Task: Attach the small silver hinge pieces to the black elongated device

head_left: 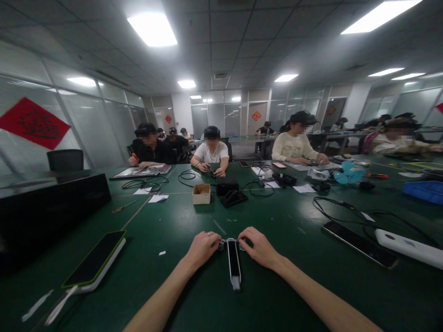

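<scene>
A narrow black and grey device (pixel 234 263) lies lengthwise on the green table (pixel 287 230) right in front of me. My left hand (pixel 203 248) has its fingers curled and pinched against the device's far left end. My right hand (pixel 259 247) is curled the same way on the far right end. Small grey parts stick out between the fingertips and the device. Both forearms rest low over the table.
A phone in a green case (pixel 94 261) lies at the left, a black phone (pixel 360 243) and a white power strip (pixel 408 248) at the right. A small cardboard box (pixel 201 193), black cables and paper lie further off. Several people sit working at the far side.
</scene>
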A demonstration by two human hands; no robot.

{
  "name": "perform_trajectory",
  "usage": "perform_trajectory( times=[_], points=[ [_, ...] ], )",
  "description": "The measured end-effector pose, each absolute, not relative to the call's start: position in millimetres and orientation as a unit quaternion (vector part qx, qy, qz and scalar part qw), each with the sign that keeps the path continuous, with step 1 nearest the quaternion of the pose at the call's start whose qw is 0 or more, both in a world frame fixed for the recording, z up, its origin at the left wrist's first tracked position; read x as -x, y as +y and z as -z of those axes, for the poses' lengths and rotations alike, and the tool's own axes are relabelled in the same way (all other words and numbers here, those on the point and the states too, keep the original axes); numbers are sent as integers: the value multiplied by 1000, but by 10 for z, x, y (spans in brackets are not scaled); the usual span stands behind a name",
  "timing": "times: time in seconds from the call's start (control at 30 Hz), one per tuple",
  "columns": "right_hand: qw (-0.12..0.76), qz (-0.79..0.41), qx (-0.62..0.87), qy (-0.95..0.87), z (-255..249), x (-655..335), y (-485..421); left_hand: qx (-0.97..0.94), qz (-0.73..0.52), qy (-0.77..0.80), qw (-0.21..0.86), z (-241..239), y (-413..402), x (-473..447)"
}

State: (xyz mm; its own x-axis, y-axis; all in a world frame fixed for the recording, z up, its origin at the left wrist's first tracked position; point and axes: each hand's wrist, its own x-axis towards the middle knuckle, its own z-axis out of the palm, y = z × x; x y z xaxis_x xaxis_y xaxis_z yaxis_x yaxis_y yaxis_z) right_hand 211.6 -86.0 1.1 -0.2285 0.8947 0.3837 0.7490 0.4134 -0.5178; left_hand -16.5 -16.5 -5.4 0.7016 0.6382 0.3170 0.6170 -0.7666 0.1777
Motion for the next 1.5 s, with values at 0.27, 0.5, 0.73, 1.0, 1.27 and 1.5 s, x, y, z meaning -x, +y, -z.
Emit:
perform_trajectory(
  times=[0.27, 0.5, 0.73, 1.0, 1.27, 1.5],
  points=[
    [272, -121, 587, -753, 14, -2136, -835, -919, -202, 337, 34, 98, -161, 123],
    [262, -138, 594, -748, 31, -2127, -834, -915, -215, 335, 59, 115, -171, 113],
    [267, -138, 588, -751, 48, -2137, -830, -907, -221, 350, 73, 121, -182, 108],
    [269, -139, 586, -752, 58, -2133, -825, -906, -223, 348, 91, 133, -198, 101],
    [277, -110, 572, -764, 98, -2145, -794, -904, -223, 352, 100, 142, -200, 92],
    [263, -88, 554, -785, 56, -2164, -801, -905, -218, 353, 97, 128, -205, 93]
  ],
)
